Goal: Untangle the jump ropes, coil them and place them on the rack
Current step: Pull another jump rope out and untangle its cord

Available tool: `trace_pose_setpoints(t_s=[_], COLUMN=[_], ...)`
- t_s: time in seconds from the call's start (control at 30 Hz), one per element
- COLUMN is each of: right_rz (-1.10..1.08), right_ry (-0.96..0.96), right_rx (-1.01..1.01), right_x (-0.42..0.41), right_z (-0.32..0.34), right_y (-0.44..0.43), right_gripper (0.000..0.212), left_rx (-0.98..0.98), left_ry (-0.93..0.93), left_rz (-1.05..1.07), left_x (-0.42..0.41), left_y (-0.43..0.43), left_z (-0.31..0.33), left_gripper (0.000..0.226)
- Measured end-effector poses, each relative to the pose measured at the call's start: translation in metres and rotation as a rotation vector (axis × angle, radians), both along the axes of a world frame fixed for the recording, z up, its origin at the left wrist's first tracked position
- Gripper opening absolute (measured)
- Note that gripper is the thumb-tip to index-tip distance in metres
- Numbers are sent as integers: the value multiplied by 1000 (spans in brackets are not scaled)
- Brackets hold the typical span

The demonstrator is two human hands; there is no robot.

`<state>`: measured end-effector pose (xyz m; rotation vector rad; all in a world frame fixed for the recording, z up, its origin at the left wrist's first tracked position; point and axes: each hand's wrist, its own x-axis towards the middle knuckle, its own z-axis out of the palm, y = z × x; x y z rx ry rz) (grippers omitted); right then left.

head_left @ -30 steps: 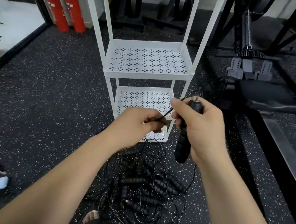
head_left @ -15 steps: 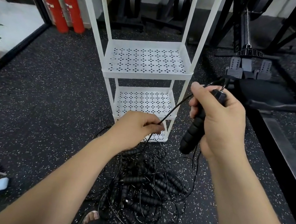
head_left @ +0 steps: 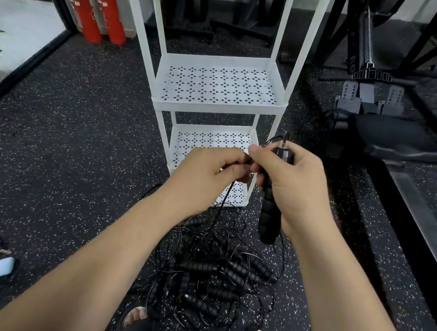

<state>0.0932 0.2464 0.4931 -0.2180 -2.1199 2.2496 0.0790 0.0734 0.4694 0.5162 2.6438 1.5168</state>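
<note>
Untangling, early on: gripping one black handle (head_left: 269,216) in the right hand (head_left: 293,188), fingers (head_left: 263,158) curled round it, left hand (head_left: 207,175) pinching its cord (head_left: 225,195), next probably needing it drawn free of the pile (head_left: 216,279) on the floor (head_left: 67,170) before the rack (head_left: 217,108).

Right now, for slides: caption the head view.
Right hand grips a jump rope handle, left hand pinches its cord above the tangled ropes by the rack.
</note>
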Motion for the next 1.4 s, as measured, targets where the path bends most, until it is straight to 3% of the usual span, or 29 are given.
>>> trace_pose_setpoints(t_s=[0.1, 0.27, 0.6, 0.83, 1.07, 1.4], right_rz=[-25, -81, -158, -56, 29, -25], right_ry=[40, 128, 188, 95, -4, 55], right_rx=[-26, -127, -257, -205, -98, -100], right_x=[2, 4, 5, 3, 1, 2], right_z=[3, 23, 35, 21, 2, 9], right_y=[-2, 5, 19, 13, 4, 2], right_gripper=[22, 24, 26, 19, 8, 16], left_rx=[7, -181, -381, -244, -41, -2], left_ry=[-92, -221, -213, -156, 16, -80], left_rz=[16, -11, -34, -22, 2, 1], left_x=[-6, -15, -19, -16, -8, -6], left_y=[0, -8, -14, -10, 0, 1], left_z=[-11, -47, -59, -38, 0, -12], left_gripper=[12, 2, 22, 18, 24, 17])
